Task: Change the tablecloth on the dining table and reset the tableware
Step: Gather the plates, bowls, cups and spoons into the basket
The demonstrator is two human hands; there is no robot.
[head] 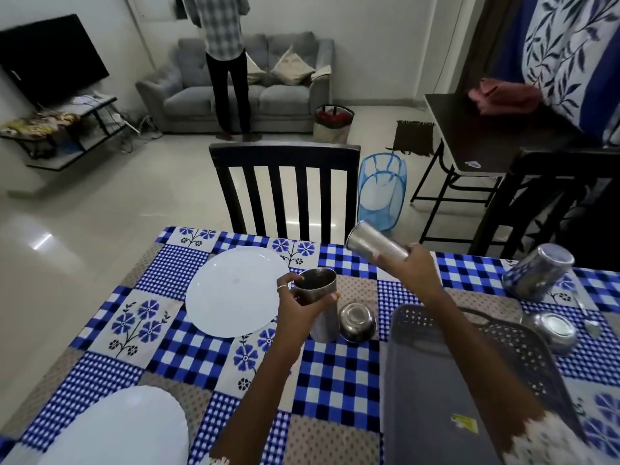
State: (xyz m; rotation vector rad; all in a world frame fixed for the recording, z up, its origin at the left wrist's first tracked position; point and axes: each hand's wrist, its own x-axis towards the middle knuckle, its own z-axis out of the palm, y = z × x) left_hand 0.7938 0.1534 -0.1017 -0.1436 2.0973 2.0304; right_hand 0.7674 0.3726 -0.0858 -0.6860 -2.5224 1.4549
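Dining table under a patchwork tablecloth (335,374), blue gingham and flower squares, in a tiled living room.

Two round, smooth white plates: one (235,292) left of centre, one (114,427) at the near left edge. Left hand (303,305) has fingers curled round the rim of an upright steel tumbler (318,297) standing on the cloth just right of the far plate. Right hand (421,263) is clamped on the base of a second steel tumbler (375,245), held tilted in the air, mouth toward far left. A small steel bowl (357,322) lies inverted, touching or just beside the upright tumbler. A grey perforated plastic basket (436,380) sits at near right. Beyond it: another inverted steel bowl (553,332) and a third steel tumbler (536,271), mouth-down and tilted. A dark slatted wooden chair (285,189) stands at the far edge.
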